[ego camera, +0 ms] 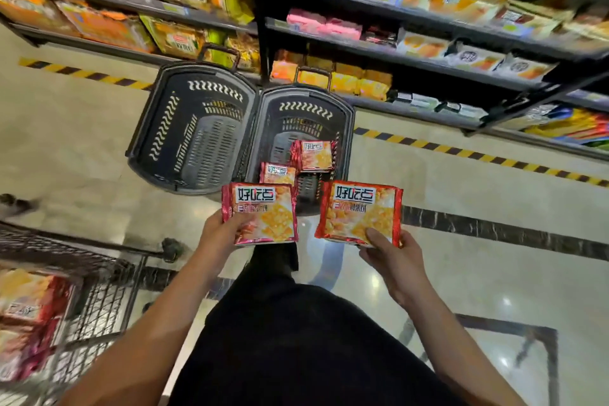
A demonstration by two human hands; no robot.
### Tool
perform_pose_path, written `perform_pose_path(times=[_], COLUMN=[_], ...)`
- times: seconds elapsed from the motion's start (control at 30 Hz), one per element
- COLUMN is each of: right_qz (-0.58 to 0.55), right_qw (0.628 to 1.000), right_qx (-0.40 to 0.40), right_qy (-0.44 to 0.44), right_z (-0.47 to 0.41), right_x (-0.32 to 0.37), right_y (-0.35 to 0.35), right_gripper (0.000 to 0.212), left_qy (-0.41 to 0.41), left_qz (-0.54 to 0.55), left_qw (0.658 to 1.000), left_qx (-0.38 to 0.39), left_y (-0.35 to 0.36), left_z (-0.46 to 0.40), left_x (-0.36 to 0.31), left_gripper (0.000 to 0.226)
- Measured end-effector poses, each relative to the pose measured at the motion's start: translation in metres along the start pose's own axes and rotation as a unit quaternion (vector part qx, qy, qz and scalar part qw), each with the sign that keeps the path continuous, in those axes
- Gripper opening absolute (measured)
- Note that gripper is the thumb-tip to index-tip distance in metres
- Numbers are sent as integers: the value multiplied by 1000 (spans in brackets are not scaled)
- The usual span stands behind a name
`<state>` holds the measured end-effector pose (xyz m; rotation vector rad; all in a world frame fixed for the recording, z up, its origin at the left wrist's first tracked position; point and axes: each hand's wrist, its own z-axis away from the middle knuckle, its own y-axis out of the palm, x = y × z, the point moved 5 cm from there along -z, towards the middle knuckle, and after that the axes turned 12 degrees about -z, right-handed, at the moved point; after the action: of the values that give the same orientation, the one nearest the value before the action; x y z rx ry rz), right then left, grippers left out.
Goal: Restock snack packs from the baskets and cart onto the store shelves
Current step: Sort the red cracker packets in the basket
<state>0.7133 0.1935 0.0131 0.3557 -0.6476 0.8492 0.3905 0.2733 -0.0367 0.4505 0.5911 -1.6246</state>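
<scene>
Left hand [219,234]: holds a red snack pack, the left pack [263,212], by its lower left corner; thumb curled over the front, the other fingers hidden behind it.
Right hand [393,255]: pinches a second red pack, the right pack [361,212], at its lower edge; thumb pressed on the front near the bottom, fingers underneath.
Held packs: side by side, apart, faces up toward the camera, both above the near edge of the right basket and the floor.
Right basket [342,115]: dark plastic, on the floor just in front of the shelves; two more red packs lie inside, the far pack [313,155] tilted against the right wall, the near pack [276,173] partly hidden behind the left pack.
Left basket [145,128]: same kind, touching the right basket along its side; only its slotted bottom shows inside.
Basket handles: upright at the far ends, next to the lowest shelf.
Cart [95,293]: wire, at the lower left beside the left arm; blurred red and yellow packs [26,303] lie in it.
Shelves [412,56]: dark racks across the top, several tiers, stocked with yellow, orange, pink, blue and white packs; labels too blurred to read.
Floor [66,148]: pale glossy tile, with a yellow-and-black striped line along the foot of the shelves and a dark band crossing on the right.
Person: dark clothing fills the bottom centre, between the bare forearms.
</scene>
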Motion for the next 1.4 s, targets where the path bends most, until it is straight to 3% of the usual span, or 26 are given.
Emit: perform_pose_path(times=[0.13,0.33,0.53,0.8,1.0,1.2,1.4], right_qz=[-9,-8,-11,30,168,122,151], right_qw=[999,996,991,990,982,988,984], right_qx=[-32,-58,-83,-100,-81,-86,-71], right_qy=[32,67,105,95,24,36,59], right_z=[-37,-113,-209,-316,-384,-434,-466], right_x=[10,2,-32,-61,-82,-101,-106], right_y=[24,52,66,86,110,118,128], right_gripper=[25,42,51,45,45,34,26], left_qy=[-24,-59,-86,-136,-113,-103,-72], left_qz=[-41,-90,-142,-211,-267,-341,-427], left_qw=[999,994,986,968,956,934,899], left_qx=[2,25,25,-8,-42,-18,-61], left_y=[4,19,44,63,75,78,82], left_z=[-53,-123,-191,-285,-344,-375,-388], left_x=[-22,-34,-16,24,46,63,69], left_gripper=[9,25,16,31,30,21,17])
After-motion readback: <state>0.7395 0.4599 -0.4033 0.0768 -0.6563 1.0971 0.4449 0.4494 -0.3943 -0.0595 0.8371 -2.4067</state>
